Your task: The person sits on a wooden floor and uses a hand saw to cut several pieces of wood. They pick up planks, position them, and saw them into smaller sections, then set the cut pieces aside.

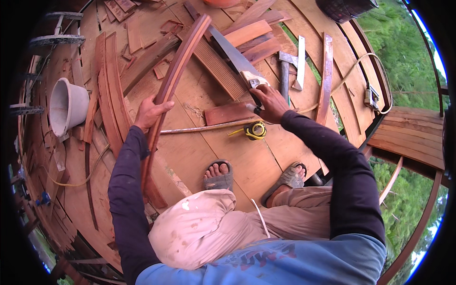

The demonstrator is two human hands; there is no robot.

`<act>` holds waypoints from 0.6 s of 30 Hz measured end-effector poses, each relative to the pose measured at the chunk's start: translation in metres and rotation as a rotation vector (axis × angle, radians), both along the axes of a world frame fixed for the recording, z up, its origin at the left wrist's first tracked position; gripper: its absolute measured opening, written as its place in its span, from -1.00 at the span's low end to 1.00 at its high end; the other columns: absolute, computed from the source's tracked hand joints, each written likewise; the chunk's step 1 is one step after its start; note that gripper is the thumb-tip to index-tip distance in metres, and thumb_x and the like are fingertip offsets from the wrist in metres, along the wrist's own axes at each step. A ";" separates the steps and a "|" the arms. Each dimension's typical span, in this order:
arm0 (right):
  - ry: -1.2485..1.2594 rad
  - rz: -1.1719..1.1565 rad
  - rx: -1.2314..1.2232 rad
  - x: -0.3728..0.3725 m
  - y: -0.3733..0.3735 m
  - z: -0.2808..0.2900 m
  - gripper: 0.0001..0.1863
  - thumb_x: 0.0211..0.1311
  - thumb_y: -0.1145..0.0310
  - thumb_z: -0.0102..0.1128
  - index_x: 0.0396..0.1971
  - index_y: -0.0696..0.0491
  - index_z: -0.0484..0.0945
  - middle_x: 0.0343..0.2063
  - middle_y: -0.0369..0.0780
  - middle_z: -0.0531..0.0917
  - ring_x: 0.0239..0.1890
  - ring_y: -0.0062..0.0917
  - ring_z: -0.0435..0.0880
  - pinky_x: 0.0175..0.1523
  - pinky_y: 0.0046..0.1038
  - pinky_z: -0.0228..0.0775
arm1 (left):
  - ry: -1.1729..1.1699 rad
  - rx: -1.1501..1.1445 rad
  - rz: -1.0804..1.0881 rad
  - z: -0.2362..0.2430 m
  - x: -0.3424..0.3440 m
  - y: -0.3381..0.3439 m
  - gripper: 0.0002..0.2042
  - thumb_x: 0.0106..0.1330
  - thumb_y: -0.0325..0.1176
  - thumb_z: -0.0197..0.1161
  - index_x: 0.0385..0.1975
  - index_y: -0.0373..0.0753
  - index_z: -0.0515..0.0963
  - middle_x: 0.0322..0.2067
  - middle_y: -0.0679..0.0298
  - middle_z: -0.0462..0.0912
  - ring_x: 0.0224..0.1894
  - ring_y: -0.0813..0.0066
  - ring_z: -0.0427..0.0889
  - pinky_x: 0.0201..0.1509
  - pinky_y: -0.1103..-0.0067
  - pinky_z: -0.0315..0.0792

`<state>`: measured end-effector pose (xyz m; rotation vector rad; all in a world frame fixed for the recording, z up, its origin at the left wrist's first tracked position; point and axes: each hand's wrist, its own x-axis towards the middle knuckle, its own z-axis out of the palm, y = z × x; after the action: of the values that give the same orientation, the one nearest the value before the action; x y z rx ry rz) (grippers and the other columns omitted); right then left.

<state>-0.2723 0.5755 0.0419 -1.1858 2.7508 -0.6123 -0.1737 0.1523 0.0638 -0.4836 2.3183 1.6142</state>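
My left hand is closed around a long, slightly curved reddish-brown wooden strip, tilted with its upper end toward the far side. At my right hand is a handsaw, its blade pointing to the far left. My fingers curl over the saw's pale handle and hide part of it. A small dark thing with a grey end pokes out beside the thumb; its kind cannot be made out. A yellow-and-black tape measure lies on the planks just below that hand.
A hammer-like tool with a dark handle and a white metal strip lie right of the saw. A grooved board and several offcuts cover the far floor. At the left stands a white bucket. A cable runs along the right edge.
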 end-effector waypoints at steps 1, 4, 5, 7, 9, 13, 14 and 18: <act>-0.111 0.048 0.039 -0.001 0.001 0.012 -0.47 0.28 0.02 0.30 0.15 0.01 0.53 -0.14 -0.02 0.61 -0.02 -0.06 0.62 0.09 -0.14 0.46 | -0.029 0.084 0.024 0.008 -0.002 0.009 -0.44 0.10 0.04 0.54 -0.13 -0.34 0.59 -0.38 0.27 0.63 -0.36 0.50 0.65 -0.22 0.54 0.55; -0.413 0.191 0.081 0.002 -0.001 0.043 -0.45 0.27 -0.03 0.31 0.06 0.09 0.60 -0.13 0.00 0.66 -0.04 -0.09 0.68 0.06 -0.19 0.54 | 0.033 0.362 0.070 0.029 -0.018 0.047 -0.56 0.26 0.03 0.45 -0.23 -0.25 0.52 -0.48 0.38 0.52 -0.53 0.64 0.57 -0.47 0.61 0.48; -0.491 0.209 0.028 0.007 -0.008 0.056 -0.44 0.28 -0.02 0.31 0.08 0.11 0.58 -0.11 0.01 0.67 -0.03 -0.11 0.68 0.07 -0.20 0.54 | 0.076 0.425 0.093 0.034 -0.025 0.059 -0.57 0.28 0.03 0.43 -0.24 -0.24 0.51 -0.49 0.38 0.51 -0.55 0.64 0.56 -0.50 0.61 0.48; -0.637 0.224 -0.073 0.015 -0.023 0.085 -0.43 0.29 0.01 0.30 0.12 0.14 0.56 -0.08 0.03 0.69 0.00 -0.13 0.69 0.10 -0.22 0.53 | 0.108 0.479 0.037 0.046 -0.045 0.081 -0.53 0.34 0.06 0.36 -0.15 -0.29 0.49 -0.42 0.28 0.58 -0.47 0.51 0.65 -0.38 0.55 0.61; -0.768 0.141 -0.146 0.020 -0.027 0.085 -0.28 0.29 0.05 0.30 0.31 0.18 0.38 0.02 0.02 0.67 0.08 -0.21 0.68 0.20 -0.28 0.49 | 0.171 0.563 0.043 0.061 -0.068 0.113 -0.50 0.32 0.08 0.38 -0.18 -0.32 0.52 -0.43 0.26 0.61 -0.48 0.49 0.67 -0.40 0.55 0.61; -0.925 -0.051 -0.396 0.036 -0.035 0.084 0.00 0.28 -0.07 0.33 0.50 0.18 0.03 0.23 0.18 0.48 0.26 -0.21 0.56 0.35 -0.34 0.37 | 0.233 0.750 0.000 0.074 -0.108 0.152 -0.42 0.35 0.16 0.30 -0.08 -0.35 0.46 -0.32 0.18 0.61 -0.34 0.40 0.70 -0.27 0.46 0.67; -0.978 -0.080 -0.496 0.038 -0.036 0.081 0.13 0.21 -0.15 0.38 0.51 0.22 -0.04 0.25 0.20 0.45 0.30 -0.22 0.51 0.37 -0.33 0.34 | 0.232 0.801 -0.006 0.078 -0.115 0.161 -0.41 0.35 0.17 0.29 -0.08 -0.35 0.46 -0.31 0.17 0.61 -0.31 0.38 0.70 -0.23 0.44 0.68; -1.010 -0.271 -0.834 0.053 -0.043 0.091 0.19 -0.03 -0.14 0.59 0.40 0.33 0.15 0.15 0.09 0.54 0.18 -0.30 0.56 0.29 -0.38 0.35 | 0.216 0.886 0.026 0.078 -0.130 0.188 -0.36 0.34 0.22 0.27 -0.09 -0.39 0.46 -0.29 0.11 0.59 -0.24 0.30 0.70 -0.10 0.37 0.70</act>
<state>-0.2198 0.5325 0.1329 -0.3052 1.7620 -1.8538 -0.3032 0.3400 0.1420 -0.1272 1.4538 2.5440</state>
